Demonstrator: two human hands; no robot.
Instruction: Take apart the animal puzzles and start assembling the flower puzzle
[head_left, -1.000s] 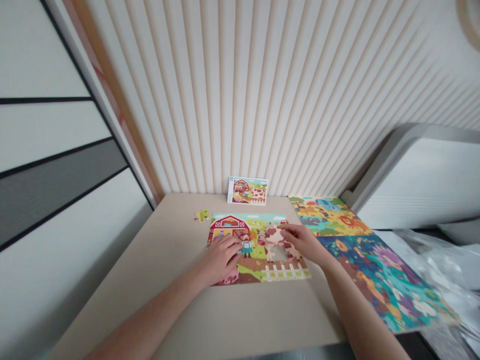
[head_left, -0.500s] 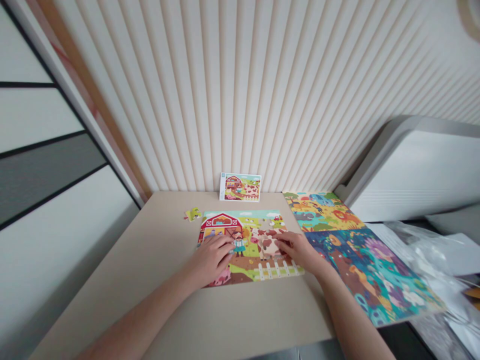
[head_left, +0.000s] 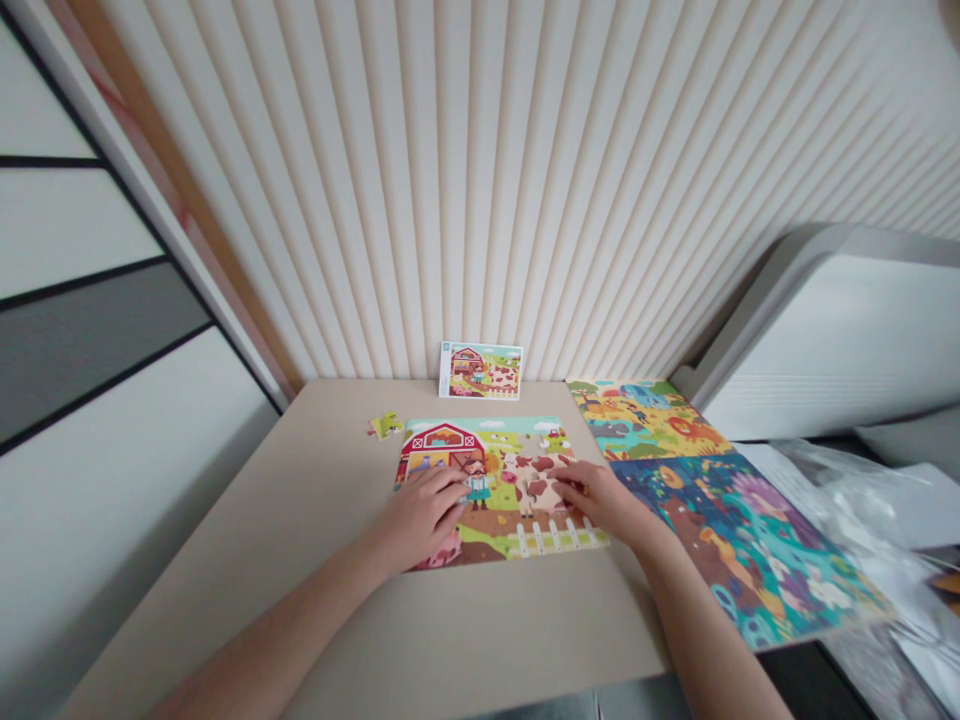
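Note:
A farm jigsaw puzzle (head_left: 487, 525), with a red barn, a farmer and a cow, lies on the table. My left hand (head_left: 427, 510) rests over its left part, fingers stretched out and holding nothing. At the cow on the right, my right hand (head_left: 596, 495) has its thumb and fingers closed on a brown-and-white cow puzzle piece (head_left: 545, 492); the fingers partly cover it. A small gap shows in the picture above the cow. One loose green puzzle piece (head_left: 388, 426) lies apart, beyond the puzzle's upper left corner.
A picture card (head_left: 481, 371) of the same farm scene leans against the ribbed wall (head_left: 480, 180). On the right lie a savanna puzzle (head_left: 645, 420) and a dark blue-green animal puzzle (head_left: 750, 550). Clear plastic wrapping (head_left: 840, 495) sits beyond the table's right side.
The cow piece under my right hand now sits more in line with the pieces around it. My left hand has hardly moved. The view has tilted slightly.

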